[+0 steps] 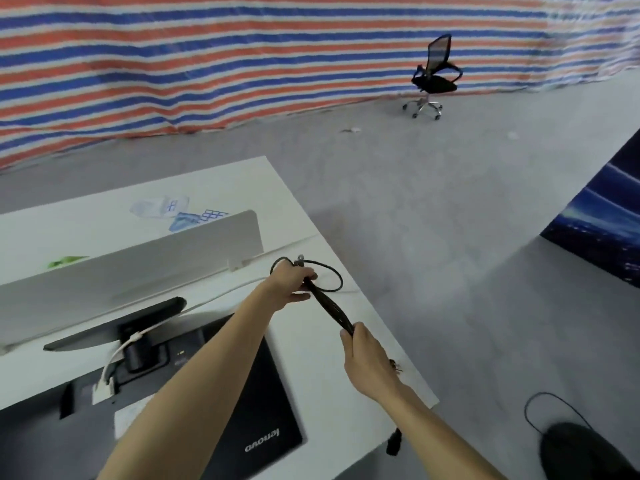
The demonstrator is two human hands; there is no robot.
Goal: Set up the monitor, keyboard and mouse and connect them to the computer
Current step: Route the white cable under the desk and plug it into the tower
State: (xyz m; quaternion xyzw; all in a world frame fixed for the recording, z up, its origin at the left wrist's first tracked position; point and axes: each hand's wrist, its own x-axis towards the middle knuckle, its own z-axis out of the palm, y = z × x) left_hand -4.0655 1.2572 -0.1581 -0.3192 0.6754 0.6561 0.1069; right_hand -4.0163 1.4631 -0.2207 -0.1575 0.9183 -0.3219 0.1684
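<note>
A black Lenovo monitor (pixel 263 410) lies face down on the white desk (pixel 318 355), its stand (pixel 117 327) pointing to the far left and a white cable (pixel 114 358) plugged into its back. A bundled black cable (pixel 330 308) is stretched between both hands above the desk's right side. My left hand (pixel 291 284) grips its far end, where a loop and a plug stick out. My right hand (pixel 367 362) grips the near end. Another black plug (pixel 394 443) hangs below the desk's near edge.
A grey divider panel (pixel 145 265) runs across the desk, with plastic bags (pixel 173 211) behind it. A black office chair (pixel 434 76) stands far off by the striped tarp wall. A dark blue board (pixel 602 216) leans at right. A thin black cord (pixel 554 410) lies on the floor by my shoe (pixel 581 452).
</note>
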